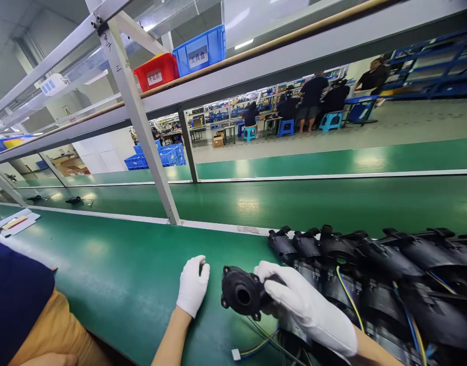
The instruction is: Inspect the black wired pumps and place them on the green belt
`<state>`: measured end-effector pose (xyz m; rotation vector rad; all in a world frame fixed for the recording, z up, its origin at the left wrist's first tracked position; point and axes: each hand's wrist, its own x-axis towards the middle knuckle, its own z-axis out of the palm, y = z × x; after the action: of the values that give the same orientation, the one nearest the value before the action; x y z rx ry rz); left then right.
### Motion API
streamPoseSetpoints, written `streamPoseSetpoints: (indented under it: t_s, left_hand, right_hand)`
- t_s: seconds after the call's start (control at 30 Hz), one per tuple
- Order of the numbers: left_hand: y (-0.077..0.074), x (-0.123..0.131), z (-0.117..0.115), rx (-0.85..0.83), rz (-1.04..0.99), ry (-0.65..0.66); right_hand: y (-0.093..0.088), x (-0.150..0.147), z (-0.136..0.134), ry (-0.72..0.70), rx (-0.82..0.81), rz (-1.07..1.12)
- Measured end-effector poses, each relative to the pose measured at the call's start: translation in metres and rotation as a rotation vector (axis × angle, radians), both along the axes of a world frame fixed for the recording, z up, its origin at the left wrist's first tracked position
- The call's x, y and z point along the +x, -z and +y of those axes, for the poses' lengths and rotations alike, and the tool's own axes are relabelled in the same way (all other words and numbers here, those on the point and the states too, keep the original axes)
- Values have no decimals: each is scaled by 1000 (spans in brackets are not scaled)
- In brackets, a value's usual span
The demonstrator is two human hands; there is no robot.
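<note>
My right hand (300, 302), in a white glove, is closed around a black round-ended part (237, 292), perhaps a motor or pump housing. Its flange has a central hole and small lugs around the rim, and it is held above the green bench (134, 274). Yellow and blue wires with a white connector (236, 354) lie just below it; where they attach is hidden. My left hand (193, 285), also gloved in white, rests on the bench to the left of the part. Its fingers are slightly bent, with the thumb apart and nothing between them.
Rows of black housings (393, 259) with wires crowd the right side. A person's dark sleeve (18, 295) is close on the left. A slanted post (142, 117) and shelf rail stand ahead, carrying red (157, 71) and blue bins (200, 48). Beyond runs a green conveyor (332, 201).
</note>
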<state>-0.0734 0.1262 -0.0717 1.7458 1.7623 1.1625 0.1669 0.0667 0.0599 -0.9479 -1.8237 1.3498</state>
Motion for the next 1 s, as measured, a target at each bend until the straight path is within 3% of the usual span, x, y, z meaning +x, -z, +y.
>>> streamPoseSetpoints:
  t_s: [0.2,0.27,0.4,0.5,0.67,0.77,0.83,0.9,0.93,1.0]
  left_hand:
    - [5,1,-4,44,211,24]
    - [7,1,-4,59,261,21]
    - [12,1,-5,91,347,13]
    - [15,1,-5,117,402,23]
    - [19,7,-3,192,489,73]
    - [23,13,-4,248,519,105]
    - [28,18,-5,286,529,124]
    - [32,21,-6,323,534,145]
    - [34,23,-6,340,535,156]
    - [37,23,-6,370,531,173]
  right_hand:
    - [-8,1,-2,87,-76,87]
    - [-10,5,1,44,22,47]
    - [-9,19,7,-125,396,-36]
    - [-4,23,9,-144,460,0]
    - [-7,15,14,162,174,218]
    - [-31,18,31,362,210,295]
    - [-55,25,53,600,407,97]
    - [-79,30,83,799,583,-263]
    - [-89,30,101,843,622,-497]
    - [-100,24,140,840,617,-652]
